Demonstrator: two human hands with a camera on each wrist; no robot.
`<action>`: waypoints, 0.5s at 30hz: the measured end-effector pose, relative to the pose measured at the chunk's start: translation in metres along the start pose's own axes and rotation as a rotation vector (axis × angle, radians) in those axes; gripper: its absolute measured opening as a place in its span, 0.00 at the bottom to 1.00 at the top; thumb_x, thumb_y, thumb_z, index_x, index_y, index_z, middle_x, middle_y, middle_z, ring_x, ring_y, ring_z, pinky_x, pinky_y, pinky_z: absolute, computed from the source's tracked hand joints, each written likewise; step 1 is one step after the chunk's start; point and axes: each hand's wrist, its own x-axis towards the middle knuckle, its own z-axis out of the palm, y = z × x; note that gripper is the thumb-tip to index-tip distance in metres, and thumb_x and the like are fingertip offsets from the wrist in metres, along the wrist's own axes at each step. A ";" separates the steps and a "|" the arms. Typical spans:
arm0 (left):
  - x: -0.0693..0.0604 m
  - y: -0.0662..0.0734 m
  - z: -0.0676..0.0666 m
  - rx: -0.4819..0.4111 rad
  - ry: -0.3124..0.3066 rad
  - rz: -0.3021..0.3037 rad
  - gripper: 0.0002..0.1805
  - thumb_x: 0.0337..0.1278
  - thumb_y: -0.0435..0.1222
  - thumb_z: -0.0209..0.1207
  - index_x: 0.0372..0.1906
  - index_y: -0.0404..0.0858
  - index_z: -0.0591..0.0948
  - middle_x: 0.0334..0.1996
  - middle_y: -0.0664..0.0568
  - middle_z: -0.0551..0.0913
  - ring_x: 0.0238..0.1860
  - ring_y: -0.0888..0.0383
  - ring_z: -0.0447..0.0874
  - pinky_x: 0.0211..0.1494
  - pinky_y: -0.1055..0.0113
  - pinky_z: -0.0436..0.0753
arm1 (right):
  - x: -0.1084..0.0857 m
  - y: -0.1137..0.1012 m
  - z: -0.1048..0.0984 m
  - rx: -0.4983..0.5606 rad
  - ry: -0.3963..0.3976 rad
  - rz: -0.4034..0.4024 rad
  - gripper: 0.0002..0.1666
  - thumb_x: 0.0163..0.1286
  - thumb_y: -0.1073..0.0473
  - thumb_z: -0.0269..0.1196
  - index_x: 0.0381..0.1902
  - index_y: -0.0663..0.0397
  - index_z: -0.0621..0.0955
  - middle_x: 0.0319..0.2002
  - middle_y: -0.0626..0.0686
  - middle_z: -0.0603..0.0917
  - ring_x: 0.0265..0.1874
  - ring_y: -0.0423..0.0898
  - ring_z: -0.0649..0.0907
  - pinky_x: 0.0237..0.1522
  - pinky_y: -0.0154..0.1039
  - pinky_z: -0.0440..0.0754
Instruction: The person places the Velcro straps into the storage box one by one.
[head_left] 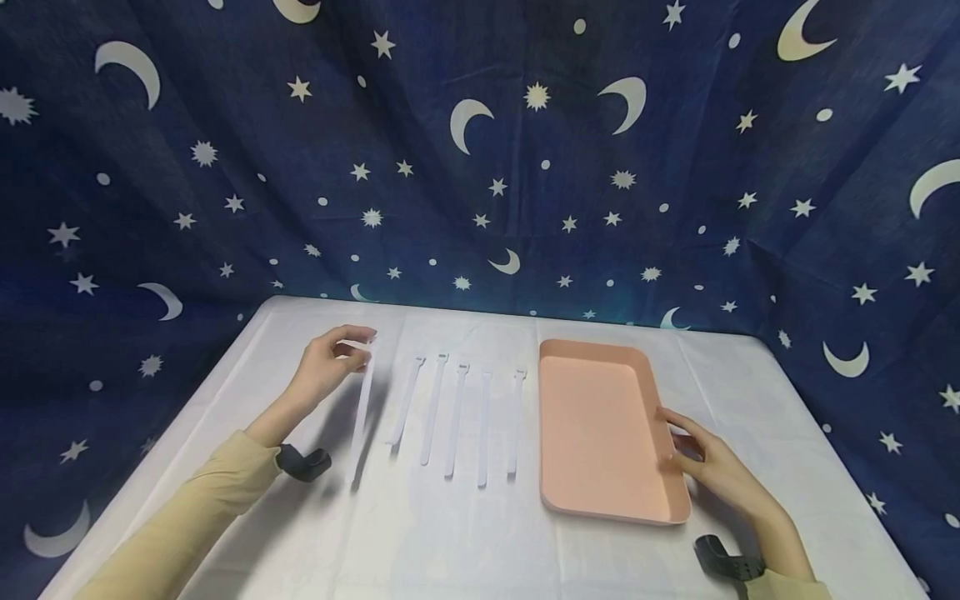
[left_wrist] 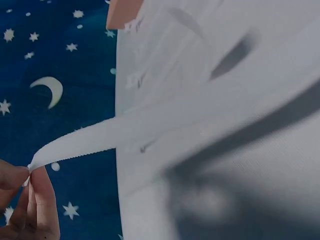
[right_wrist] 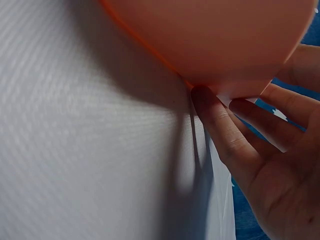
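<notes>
In the head view, my left hand [head_left: 322,367] pinches the top end of a white hook-and-loop cable tie [head_left: 363,408] between thumb and fingers. That tie hangs down at a slant over the table; the left wrist view shows its broad, flat band [left_wrist: 125,129] running away from the fingertips. Several similar ties [head_left: 456,421] lie side by side on the cloth, most with slotted heads at the far end. To their right is a shallow peach tray [head_left: 600,417]. My right hand [head_left: 712,467] holds its right side wall, thumb and fingers at the edge [right_wrist: 220,75].
A white cloth [head_left: 480,542] covers the table. Behind it hangs a dark blue curtain [head_left: 420,225] with moons and stars. Black bands with a small device sit on the left wrist [head_left: 303,462] and right wrist [head_left: 723,560].
</notes>
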 end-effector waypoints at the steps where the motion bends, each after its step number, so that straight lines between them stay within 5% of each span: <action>1: 0.000 0.003 0.001 -0.006 -0.001 0.000 0.21 0.58 0.26 0.57 0.57 0.34 0.77 0.54 0.36 0.79 0.34 0.75 0.80 0.41 0.72 0.85 | 0.000 0.000 0.000 0.000 0.001 -0.002 0.43 0.64 0.54 0.64 0.73 0.56 0.60 0.71 0.65 0.64 0.63 0.72 0.69 0.56 0.39 0.77; 15: -0.004 0.036 0.020 -0.049 -0.061 0.051 0.20 0.58 0.26 0.58 0.57 0.36 0.78 0.53 0.38 0.79 0.37 0.66 0.83 0.41 0.71 0.86 | -0.001 0.001 -0.001 0.010 -0.009 0.006 0.42 0.65 0.54 0.64 0.73 0.53 0.60 0.72 0.63 0.63 0.64 0.71 0.68 0.54 0.31 0.75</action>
